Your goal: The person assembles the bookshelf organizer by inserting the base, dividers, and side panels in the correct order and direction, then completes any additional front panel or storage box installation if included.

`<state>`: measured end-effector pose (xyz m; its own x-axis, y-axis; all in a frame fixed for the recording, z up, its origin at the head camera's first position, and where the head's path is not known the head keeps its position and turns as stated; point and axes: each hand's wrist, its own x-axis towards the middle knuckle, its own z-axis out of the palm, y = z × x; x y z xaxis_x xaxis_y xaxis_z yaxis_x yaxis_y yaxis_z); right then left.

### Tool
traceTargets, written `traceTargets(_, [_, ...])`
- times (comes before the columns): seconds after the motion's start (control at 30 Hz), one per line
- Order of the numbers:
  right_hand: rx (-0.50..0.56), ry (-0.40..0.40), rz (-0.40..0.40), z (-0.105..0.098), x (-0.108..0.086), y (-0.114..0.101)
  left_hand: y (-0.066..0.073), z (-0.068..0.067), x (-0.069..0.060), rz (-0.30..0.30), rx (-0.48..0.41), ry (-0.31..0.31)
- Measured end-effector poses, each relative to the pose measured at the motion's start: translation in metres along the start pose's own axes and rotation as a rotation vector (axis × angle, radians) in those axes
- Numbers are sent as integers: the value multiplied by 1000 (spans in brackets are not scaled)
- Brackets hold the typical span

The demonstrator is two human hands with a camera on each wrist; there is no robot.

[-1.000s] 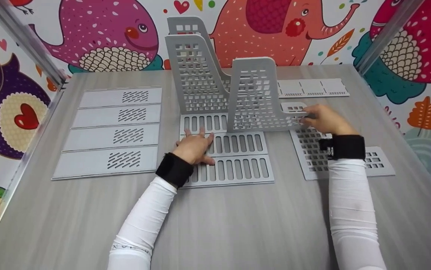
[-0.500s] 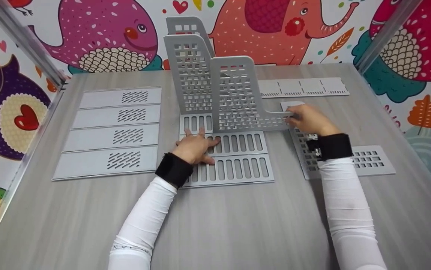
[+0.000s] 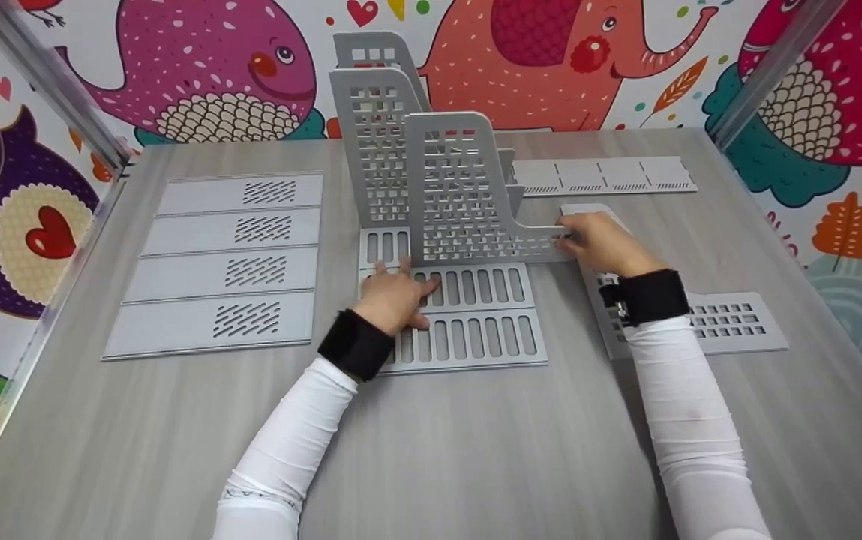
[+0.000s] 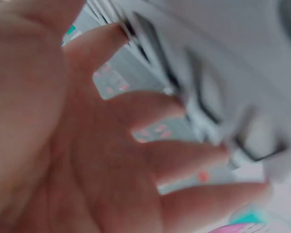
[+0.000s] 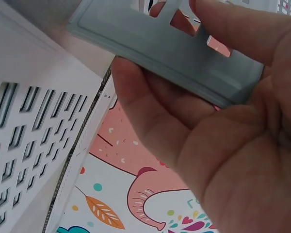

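Note:
In the head view, a grey slotted base panel lies flat at mid-table. My left hand rests on its left part, fingers spread; in the left wrist view those fingertips touch slotted grey plastic. My right hand pinches the low right end of an upright, perforated L-shaped side panel, whose bottom edge stands along the base's rear section. Behind it rise two similar upright panels, partly hidden. The right wrist view has thumb and fingers on opposite faces of the held panel.
Several flat panels with slanted slots lie side by side at the left. More perforated panels lie flat at the right, partly under my right arm. A pale strip lies at the back. Walls with cartoon animals border the table.
My right hand has moved left, carrying the upright side panel, which now stands farther left over the base panel. My left hand has stayed nearly in place.

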<state>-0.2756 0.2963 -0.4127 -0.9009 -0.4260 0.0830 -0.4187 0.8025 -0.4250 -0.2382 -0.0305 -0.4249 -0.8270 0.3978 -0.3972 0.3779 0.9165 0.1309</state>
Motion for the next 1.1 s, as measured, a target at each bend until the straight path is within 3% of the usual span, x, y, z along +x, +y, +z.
traceTargets(0.1, [11,0,5,-1,-1,0,13,2,-4,16,120,93])
traceTargets(0.23, [13,3,5,-1,0,2,15,4,-6,112,126,198])
traceTargets(0.4, [5,6,-7,0,0,3,5,2,-6,243,64,141])
traceTargets(0.57, [12,13,-15,1,0,3,-1,0,-6,299,25,99])
traceTargets(0.67, [13,17,-15,1,1,2,-1,-1,-6,289,0,79])
traceTargets(0.9, [26,16,-3,1,1,2,7,-2,-10,182,4,-28])
traceTargets(1.1, [37,8,4,1,0,3,10,-1,-10,144,-12,-69])
